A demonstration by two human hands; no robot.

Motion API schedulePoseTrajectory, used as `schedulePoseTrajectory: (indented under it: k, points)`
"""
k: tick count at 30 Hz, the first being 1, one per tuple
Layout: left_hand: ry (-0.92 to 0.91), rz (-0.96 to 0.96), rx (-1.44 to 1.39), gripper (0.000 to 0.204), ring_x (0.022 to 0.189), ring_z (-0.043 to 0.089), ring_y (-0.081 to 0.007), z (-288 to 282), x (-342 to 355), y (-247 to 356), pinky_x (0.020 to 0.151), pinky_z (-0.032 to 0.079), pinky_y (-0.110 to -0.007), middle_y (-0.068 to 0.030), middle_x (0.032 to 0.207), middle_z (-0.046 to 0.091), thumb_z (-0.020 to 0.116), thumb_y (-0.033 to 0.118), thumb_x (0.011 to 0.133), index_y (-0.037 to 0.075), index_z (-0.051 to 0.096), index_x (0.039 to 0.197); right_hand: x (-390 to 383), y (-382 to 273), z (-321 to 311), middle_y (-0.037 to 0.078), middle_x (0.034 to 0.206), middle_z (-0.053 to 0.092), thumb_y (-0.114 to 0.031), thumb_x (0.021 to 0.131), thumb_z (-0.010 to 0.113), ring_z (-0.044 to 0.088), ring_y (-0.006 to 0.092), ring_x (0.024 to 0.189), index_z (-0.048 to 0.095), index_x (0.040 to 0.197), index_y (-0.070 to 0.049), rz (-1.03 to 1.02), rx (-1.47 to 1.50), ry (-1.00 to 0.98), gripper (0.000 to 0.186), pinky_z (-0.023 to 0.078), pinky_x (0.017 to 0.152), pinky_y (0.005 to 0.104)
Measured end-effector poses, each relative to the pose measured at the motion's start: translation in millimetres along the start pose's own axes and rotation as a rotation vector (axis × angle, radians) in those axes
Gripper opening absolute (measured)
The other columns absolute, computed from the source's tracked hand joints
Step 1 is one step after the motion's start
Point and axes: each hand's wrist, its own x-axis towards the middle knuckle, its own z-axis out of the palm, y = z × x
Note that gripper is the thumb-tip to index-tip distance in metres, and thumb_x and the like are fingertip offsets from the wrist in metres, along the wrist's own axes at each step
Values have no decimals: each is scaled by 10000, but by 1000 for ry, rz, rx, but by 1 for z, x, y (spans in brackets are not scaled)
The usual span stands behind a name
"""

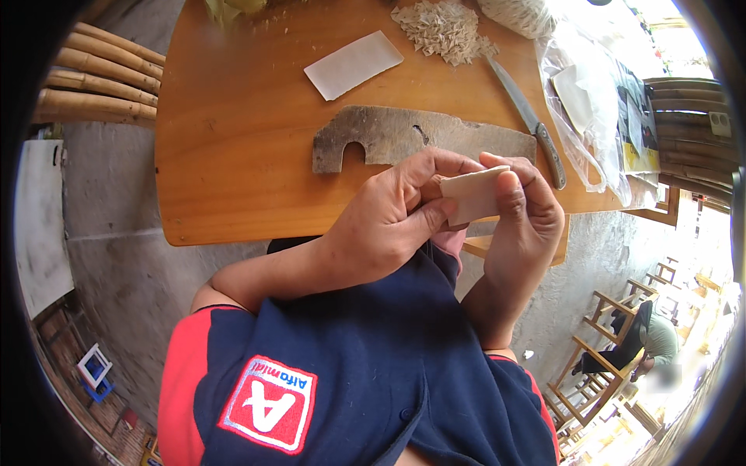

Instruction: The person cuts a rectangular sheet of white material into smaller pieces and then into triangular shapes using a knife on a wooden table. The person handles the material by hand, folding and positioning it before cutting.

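Observation:
Close to my chest, just past the near edge of the wooden table (241,171), I hold a small off-white rectangular piece (472,196), perhaps folded paper or card. The thumb and fingers of my left hand (388,221) pinch its left end. My right hand (532,213) grips the right end, thumb on the near face. Behind my fingers lies a flat, worn board (388,133) with a rounded notch at its left; my hands cover part of its lower edge. A larger white rectangular sheet (353,65) rests farther back.
A knife (528,113) lies at the table's right, its blade tip by a heap of small off-white scraps (439,31). Clear plastic bags (583,85) sit along the right edge. Beyond, at lower right, a person (659,338) is among wooden stools (594,380).

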Motion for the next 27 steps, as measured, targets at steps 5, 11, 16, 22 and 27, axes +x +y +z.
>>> schedulePoseTrajectory:
  k: [5, 11, 16, 22, 27]
  points:
    - [1, -4, 3, 350, 1137, 610, -114, -1, 1, -1, 951, 513, -265, -90, 1204, 625, 474, -61, 1036, 0, 475, 1381, 1, 3, -4, 87, 968, 712, -83, 968, 705, 626, 127, 907, 720, 983, 40, -6, -22, -1, 125, 480, 846, 268]
    - [22, 17, 16, 341, 1134, 622, -128, 0, 2, 1, 973, 516, -277, -103, 1218, 629, 488, -47, 1039, 2, 479, 1375, 4, 7, -5, 85, 937, 700, -79, 933, 736, 609, 157, 937, 737, 989, 40, -40, -83, 5, 132, 468, 860, 280]
    - [55, 51, 70, 326, 1169, 624, -165, -4, 0, 2, 1009, 531, -325, -125, 1267, 626, 511, -4, 1046, 12, 475, 1369, 5, 7, -4, 78, 905, 683, -76, 901, 761, 595, 176, 956, 747, 964, 22, -47, -147, -26, 117, 467, 874, 305]
    - [71, 55, 52, 306, 1127, 648, -155, -4, 0, 1, 989, 552, -302, -122, 1214, 653, 508, -14, 1045, -3, 485, 1350, 5, 12, -4, 73, 886, 681, -59, 886, 766, 592, 179, 934, 752, 929, 1, -69, -165, 3, 75, 466, 854, 303]
    - [100, 27, 64, 282, 1129, 644, -157, -4, 1, 1, 1003, 556, -320, -123, 1208, 648, 511, 2, 1051, -11, 496, 1332, 7, 12, -3, 51, 850, 685, -68, 861, 781, 586, 187, 895, 764, 926, -14, -141, -295, 17, 86, 470, 827, 306]
